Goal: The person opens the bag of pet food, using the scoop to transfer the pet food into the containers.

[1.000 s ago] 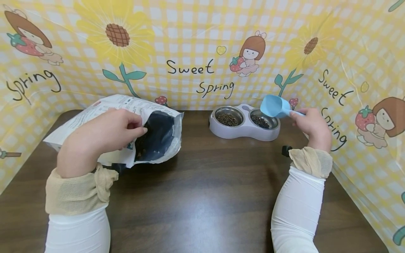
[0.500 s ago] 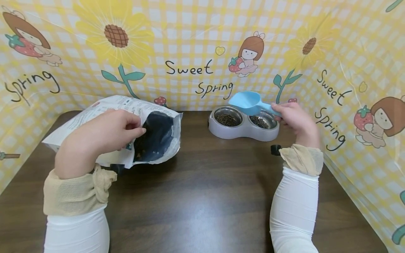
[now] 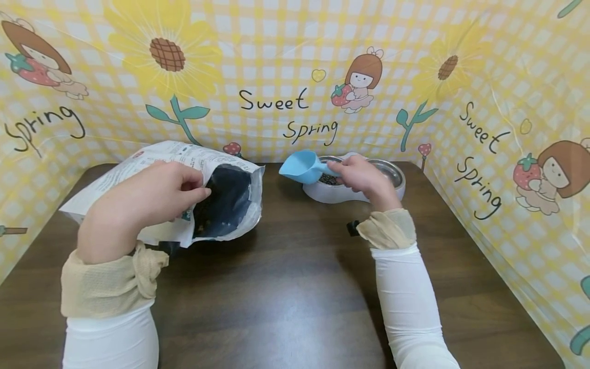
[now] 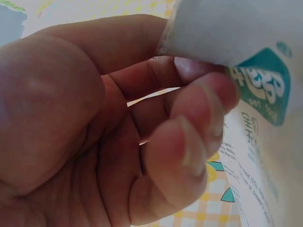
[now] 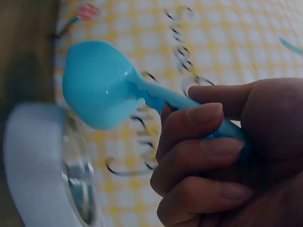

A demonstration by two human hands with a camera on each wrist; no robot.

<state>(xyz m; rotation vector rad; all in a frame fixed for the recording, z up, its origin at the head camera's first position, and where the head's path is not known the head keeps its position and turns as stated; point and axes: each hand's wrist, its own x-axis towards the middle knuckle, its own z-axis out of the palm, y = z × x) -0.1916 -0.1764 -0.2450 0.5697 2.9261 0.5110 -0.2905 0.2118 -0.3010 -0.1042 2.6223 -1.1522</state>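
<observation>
My left hand pinches the opening edge of a white pet food bag lying on its side at the left. The bag's mouth gapes to the right, its dark lining showing, with some kibble visible inside. In the left wrist view, thumb and curled fingers meet at the bag's edge. My right hand grips the handle of a light blue scoop, held over the left side of a double pet bowl. The right wrist view shows fingers wrapped round that handle. Kibble lies in the left bowl, partly hidden by the scoop and hand.
The brown wooden table carries the bag at the back left and the double bowl at the back right. A yellow checked cloth with printed flowers and figures stands behind and at both sides.
My right hand has moved left with the scoop, from above the right bowl to the left bowl's outer side. The left hand still holds the bag's edge in place.
</observation>
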